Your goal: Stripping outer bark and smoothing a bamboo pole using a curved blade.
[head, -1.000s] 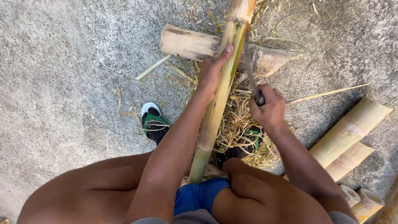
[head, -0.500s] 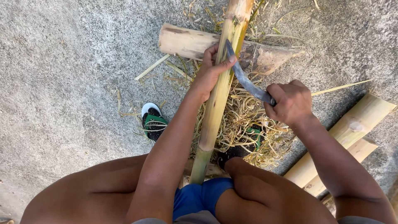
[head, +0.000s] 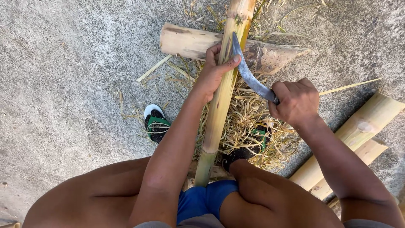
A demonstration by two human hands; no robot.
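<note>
A long yellow-green bamboo pole runs from between my knees up and away, leaning on a short pale bamboo log that lies crosswise. My left hand grips the pole just below the log. My right hand holds the handle of a curved grey blade, whose tip rests against the pole beside my left thumb. A heap of curly bamboo shavings lies under the pole and around my feet.
I sit on rough concrete ground, with my green-strapped sandals at left and under the shavings. Two thick bamboo pieces lie at the right. Thin slivers are scattered near the log.
My right hand has raised the blade from low beside the pole up to its upper part, next to my left thumb. My left hand has stayed on the pole.
</note>
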